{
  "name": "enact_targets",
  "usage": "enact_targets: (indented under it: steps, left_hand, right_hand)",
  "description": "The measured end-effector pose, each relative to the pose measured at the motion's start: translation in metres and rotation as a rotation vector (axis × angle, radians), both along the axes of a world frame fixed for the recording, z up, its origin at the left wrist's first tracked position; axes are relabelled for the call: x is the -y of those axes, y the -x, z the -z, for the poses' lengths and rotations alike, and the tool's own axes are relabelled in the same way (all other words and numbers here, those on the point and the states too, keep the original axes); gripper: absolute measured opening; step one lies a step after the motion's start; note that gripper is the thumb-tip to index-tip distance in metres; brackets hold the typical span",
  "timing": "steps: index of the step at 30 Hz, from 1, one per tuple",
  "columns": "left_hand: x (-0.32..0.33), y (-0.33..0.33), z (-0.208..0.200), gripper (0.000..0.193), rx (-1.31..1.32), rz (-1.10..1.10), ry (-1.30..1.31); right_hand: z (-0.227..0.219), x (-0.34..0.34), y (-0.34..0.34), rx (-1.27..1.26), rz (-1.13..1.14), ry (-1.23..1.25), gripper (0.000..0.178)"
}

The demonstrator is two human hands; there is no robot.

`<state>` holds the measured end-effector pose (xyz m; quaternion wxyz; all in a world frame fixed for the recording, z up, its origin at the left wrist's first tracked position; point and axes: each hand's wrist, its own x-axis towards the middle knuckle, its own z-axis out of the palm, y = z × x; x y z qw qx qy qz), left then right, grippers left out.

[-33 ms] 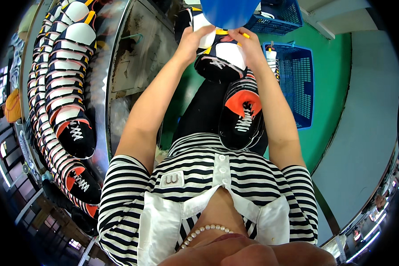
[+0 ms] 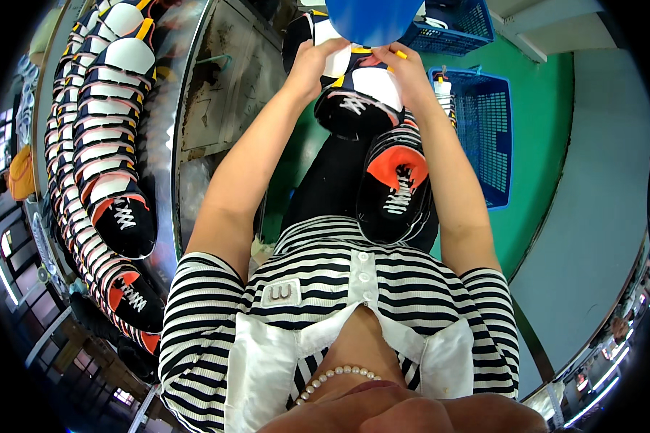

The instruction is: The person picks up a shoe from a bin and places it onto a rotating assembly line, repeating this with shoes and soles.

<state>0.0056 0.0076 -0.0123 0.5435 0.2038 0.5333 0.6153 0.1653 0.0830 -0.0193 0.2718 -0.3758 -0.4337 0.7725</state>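
My left hand (image 2: 312, 66) and my right hand (image 2: 406, 71) are raised in front of me, fingers pinched on the rear edge of a shoe upper (image 2: 377, 88). That upper has a white panel, yellow trim, a black toe and white laces, and its toe points toward me. A blue rounded shape (image 2: 374, 20) overhangs the fingertips and hides part of the grip. Another dark-and-white piece (image 2: 298, 37) sits beside my left hand. On my lap lies a stack of nested shoe uppers (image 2: 395, 206) with coral lining, its far end running under my right forearm.
Long rows of nested shoe uppers (image 2: 108, 130) lie on the metal-edged surface at my left. A worn metal cabinet (image 2: 227, 86) stands beside it. To the right, a blue basket (image 2: 500, 144) rests on the green floor (image 2: 538, 123), with a second blue basket (image 2: 458, 40) farther off.
The toe of the held shoe upper has shifted very slightly to the left and toward me. Both hands keep their hold.
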Motion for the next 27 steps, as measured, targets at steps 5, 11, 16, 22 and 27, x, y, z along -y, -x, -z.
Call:
enact_targets:
  steps: [5,11,16,22,27]
  left_hand:
    - [-0.015,0.003,-0.013,0.028,0.481,-0.158,0.18]
    - [0.099,-0.02,-0.03,0.031,-0.155,-0.326,0.048]
    - [0.125,-0.068,-0.037,0.04,-0.046,-0.031,0.047]
    - [0.082,-0.038,-0.039,0.026,-0.26,-0.094,-0.042]
    - [0.043,-0.007,-0.019,0.028,-0.356,-0.113,-0.083]
  right_hand:
    - [0.003,-0.012,-0.011,0.049,0.007,-0.067,0.025]
    - [-0.01,0.009,-0.048,-0.065,0.25,0.198,0.02]
    - [0.005,0.075,-0.003,-0.091,0.115,0.019,0.019]
    - [-0.018,0.065,-0.005,0.102,0.033,-0.125,0.023]
    - [0.0,0.033,0.011,-0.21,0.137,-0.013,0.009]
